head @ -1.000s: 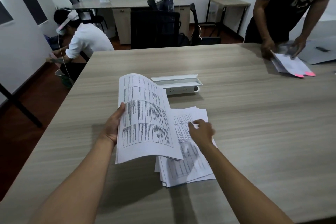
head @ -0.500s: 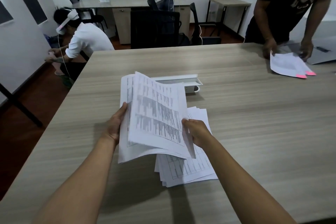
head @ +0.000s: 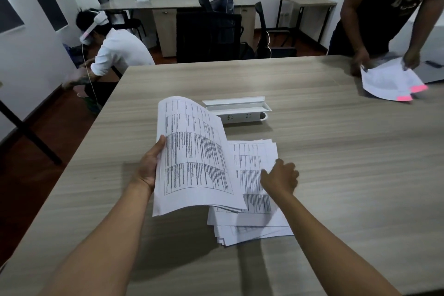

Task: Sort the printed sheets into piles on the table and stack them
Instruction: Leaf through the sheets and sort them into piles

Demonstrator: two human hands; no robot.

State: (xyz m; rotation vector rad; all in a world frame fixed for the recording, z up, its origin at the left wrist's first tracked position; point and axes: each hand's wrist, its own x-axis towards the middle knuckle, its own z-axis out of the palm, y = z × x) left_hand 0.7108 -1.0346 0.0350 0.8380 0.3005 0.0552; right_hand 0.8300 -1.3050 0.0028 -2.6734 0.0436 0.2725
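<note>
Head view looks down on a sheaf of white printed sheets with ruled tables of dense text point(head: 194, 158), lifted off the table and curling at its far end. The left hand point(head: 150, 167) grips this sheaf along its left edge, thumb on the printed face, fingers hidden beneath. To its right, partly tucked under the sheaf's edge, a loosely fanned pile of similar white printed sheets point(head: 252, 221) lies flat on the grey wood-grain table point(head: 336, 163). The right hand point(head: 280, 179) rests on top of this pile with fingers spread and loosely curled, clasping nothing; whether the fingertips press the paper cannot be told. Just beyond the sheaf stands a white pop-up socket box with its lid raised point(head: 240, 112). At the table's far right corner a person in a black shirt point(head: 389, 7) handles white papers with pink tabs point(head: 394, 83).
</note>
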